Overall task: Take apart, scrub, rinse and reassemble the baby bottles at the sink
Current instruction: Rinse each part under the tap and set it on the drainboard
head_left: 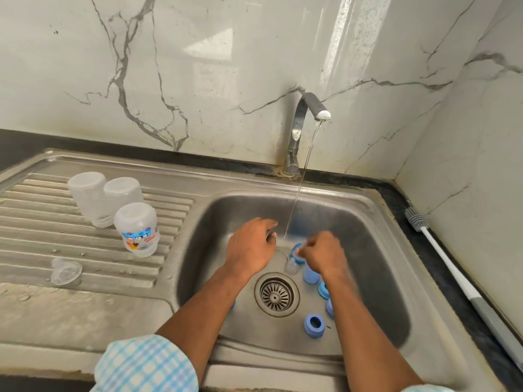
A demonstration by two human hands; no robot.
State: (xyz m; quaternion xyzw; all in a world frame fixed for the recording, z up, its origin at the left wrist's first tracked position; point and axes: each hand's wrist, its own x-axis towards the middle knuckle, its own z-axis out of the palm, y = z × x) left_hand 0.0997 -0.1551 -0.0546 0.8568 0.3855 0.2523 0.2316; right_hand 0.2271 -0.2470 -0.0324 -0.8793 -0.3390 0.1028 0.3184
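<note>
Rinsing the small parts is the likely step in hand. The right hand [322, 254] is closed round a blue collar [297, 249] and holds it low in the sink [376, 250], just right of the water stream [295, 199] from the tap [300, 120]. The left hand [250, 244] hangs knuckles-up on the other side of the stream with its fingers curled. Blur hides the fingertips, so whether it holds anything cannot be told.

Recommended procedure:
- Bring the collar fully under the stream, which falls between the hands rather than onto the part.
- Turn the collar so that water runs through the bore and over the inner thread, where suds would probably lodge.
- Keep a firm pinch, because a wet collar is likely light and slippery.

A clear teat [291, 265] stands on the sink floor just below the held collar, near the drain [276, 295]. Several loose blue parts [313, 323] lie to the right of the drain, some partly under the right forearm. Another shows behind the left forearm.

Three bottle bodies [138, 230] stand mouth-down on the draining board [42, 222], two side by side at the back and a printed one in front. A clear cap [65, 271] lies near them. The bottle brush [416, 219] lies on the tabletop [437, 264] right of the sink, well apart from both hands.

Obstructions: both forearms pass over the loose parts, and a dropped piece could roll onto the drain grid.
</note>
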